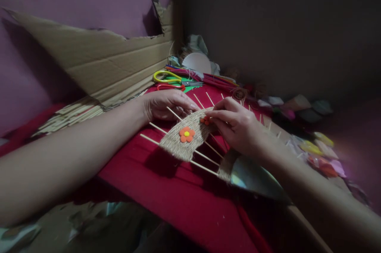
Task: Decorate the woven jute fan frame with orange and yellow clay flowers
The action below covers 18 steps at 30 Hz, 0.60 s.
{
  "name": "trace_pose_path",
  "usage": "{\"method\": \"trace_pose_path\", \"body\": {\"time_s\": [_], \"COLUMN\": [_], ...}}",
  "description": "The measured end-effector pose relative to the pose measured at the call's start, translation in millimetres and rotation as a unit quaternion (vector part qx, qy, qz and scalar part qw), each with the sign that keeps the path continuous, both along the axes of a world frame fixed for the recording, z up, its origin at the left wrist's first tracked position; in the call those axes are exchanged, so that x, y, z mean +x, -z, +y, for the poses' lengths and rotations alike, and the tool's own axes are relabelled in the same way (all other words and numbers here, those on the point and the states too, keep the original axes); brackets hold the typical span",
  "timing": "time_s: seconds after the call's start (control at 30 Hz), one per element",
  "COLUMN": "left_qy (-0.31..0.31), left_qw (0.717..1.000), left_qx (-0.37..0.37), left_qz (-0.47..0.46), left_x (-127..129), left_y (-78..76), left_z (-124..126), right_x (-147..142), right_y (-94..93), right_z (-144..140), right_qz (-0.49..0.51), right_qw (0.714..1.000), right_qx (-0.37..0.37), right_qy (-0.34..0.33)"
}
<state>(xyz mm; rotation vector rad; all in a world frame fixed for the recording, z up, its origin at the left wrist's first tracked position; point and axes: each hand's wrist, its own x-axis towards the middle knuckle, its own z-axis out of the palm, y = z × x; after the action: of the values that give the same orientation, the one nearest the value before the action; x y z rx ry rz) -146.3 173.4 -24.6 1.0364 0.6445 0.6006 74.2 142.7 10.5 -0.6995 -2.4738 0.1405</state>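
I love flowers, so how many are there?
2: one flower with a yellow middle on the woven strip, another flower further along, partly covered by the right hand. More could be hidden.

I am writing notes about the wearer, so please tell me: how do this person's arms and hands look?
The left forearm and right forearm are bare, with no sleeves in view. The left hand and right hand wear no gloves. No watch or bracelet is visible; rings cannot be judged.

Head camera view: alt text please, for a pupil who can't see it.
A person's right hand touches a half-hidden orange flower on a curved twine band with thin sticks, the left hand at its far edge. Another orange flower sits nearby; scissors lie beyond.
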Motion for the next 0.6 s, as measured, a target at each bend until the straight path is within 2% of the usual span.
{"method": "trace_pose_path", "body": {"time_s": [0.3, 0.6], "left_qy": [-0.007, -0.004], "left_qw": [1.000, 1.000], "left_qx": [0.004, -0.003], "left_qz": [0.014, -0.022], "left_x": [-0.6, -0.3], "left_y": [1.5, 0.9], "left_z": [2.0, -1.4], "right_x": [3.6, -2.2], "right_y": [0.2, 4.7], "right_z": [-4.0, 1.1], "right_qz": [-0.078, -0.069], "right_qw": [0.997, 0.998], "right_qx": [0.001, -0.001], "right_qy": [0.006, 0.000]}}
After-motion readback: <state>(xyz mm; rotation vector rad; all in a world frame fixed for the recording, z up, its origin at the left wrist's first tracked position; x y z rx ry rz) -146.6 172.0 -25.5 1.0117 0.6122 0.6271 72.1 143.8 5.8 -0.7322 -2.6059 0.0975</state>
